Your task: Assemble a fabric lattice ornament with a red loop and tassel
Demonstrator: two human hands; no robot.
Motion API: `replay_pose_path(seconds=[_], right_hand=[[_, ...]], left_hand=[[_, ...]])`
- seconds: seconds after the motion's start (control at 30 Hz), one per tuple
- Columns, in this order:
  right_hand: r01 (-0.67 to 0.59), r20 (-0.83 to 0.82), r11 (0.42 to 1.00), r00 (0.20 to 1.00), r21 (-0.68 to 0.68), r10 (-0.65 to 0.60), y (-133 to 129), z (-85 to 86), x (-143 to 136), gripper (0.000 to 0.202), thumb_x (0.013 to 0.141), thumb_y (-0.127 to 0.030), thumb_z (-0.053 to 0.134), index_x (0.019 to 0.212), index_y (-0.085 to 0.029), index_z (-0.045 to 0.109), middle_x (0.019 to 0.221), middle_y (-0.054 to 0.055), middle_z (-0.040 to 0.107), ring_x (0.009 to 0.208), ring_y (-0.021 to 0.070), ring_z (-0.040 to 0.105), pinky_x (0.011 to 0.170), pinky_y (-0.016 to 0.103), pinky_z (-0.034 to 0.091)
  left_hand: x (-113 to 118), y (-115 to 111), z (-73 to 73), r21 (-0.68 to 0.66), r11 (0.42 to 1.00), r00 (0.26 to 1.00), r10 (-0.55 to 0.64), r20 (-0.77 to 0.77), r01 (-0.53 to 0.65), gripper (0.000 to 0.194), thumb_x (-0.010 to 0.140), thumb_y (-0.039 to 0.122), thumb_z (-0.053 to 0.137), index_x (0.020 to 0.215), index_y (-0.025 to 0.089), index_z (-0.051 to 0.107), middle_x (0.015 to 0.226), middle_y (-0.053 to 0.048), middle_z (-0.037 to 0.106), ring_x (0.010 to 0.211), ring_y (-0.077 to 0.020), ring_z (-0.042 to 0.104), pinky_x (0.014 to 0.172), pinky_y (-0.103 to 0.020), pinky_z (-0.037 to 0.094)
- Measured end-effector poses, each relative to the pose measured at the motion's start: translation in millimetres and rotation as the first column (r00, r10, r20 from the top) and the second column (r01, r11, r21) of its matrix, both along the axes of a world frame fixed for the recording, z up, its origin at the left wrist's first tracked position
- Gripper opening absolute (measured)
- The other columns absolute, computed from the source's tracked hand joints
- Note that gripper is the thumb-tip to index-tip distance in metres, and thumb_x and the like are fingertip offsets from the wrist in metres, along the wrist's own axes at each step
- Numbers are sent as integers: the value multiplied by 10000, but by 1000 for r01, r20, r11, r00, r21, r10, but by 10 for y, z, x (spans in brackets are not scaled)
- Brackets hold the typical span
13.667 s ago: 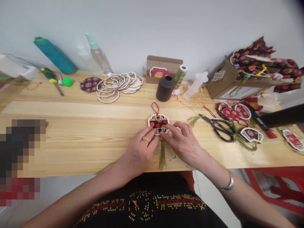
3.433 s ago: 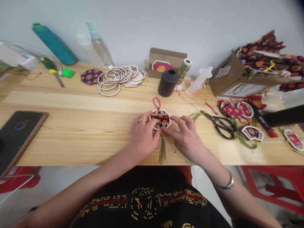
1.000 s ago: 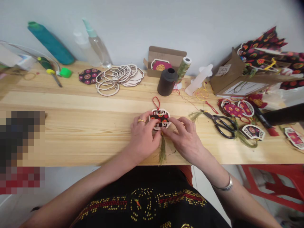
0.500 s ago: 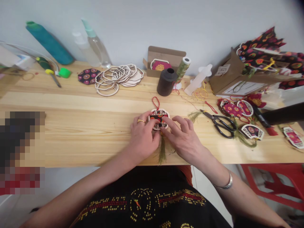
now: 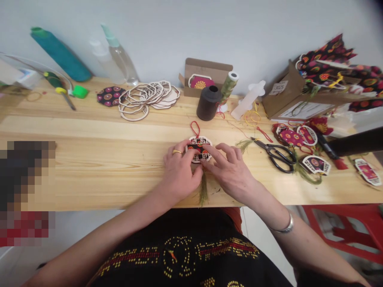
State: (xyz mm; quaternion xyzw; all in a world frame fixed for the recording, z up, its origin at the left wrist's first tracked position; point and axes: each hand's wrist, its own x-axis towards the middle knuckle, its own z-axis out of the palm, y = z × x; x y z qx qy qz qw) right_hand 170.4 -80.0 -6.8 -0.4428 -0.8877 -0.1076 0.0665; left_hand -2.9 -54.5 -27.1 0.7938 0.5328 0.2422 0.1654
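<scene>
A wood-framed fabric pendant (image 5: 199, 142) lies on the wooden table close to its front edge. Its cloth is black with red and orange motifs under a pale lattice frame. From its top runs a red cord loop (image 5: 195, 128), and a green tassel (image 5: 204, 190) hangs toward me. My left hand (image 5: 181, 169) grips the pendant's left side, thumb and fingers on its face and edge. With its fingertips, my right hand (image 5: 229, 167) holds the right and lower rim. Fingers cover parts of both sides of the pendant.
Black scissors (image 5: 279, 156) and finished pendants (image 5: 315, 164) lie to the right. Behind stand a black thread cone (image 5: 209, 103), a glue bottle (image 5: 248, 99) and a cardboard box (image 5: 284, 95) of cloth. Wooden frames (image 5: 143, 97), a screwdriver (image 5: 64, 95) and spray bottles (image 5: 122, 59) are at back left.
The whole view has shifted slightly. Both hands stay on the pendant, with hardly any visible movement of the fingers.
</scene>
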Motion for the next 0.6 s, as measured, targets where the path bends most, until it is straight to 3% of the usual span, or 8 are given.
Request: replay_pose_path(seconds=[0.6], right_hand=[[5, 22, 997, 1000, 72, -7, -60, -12, -91, 295, 871, -122, 475, 1122, -111, 629, 1340, 115, 534, 1160, 311, 349, 872, 441, 326]], left_hand=[[-22, 12, -26, 7, 1000, 999, -18, 26, 18, 238, 742, 173, 587, 977, 185, 618, 1295, -98, 495, 1143, -311, 457, 970, -518, 387]])
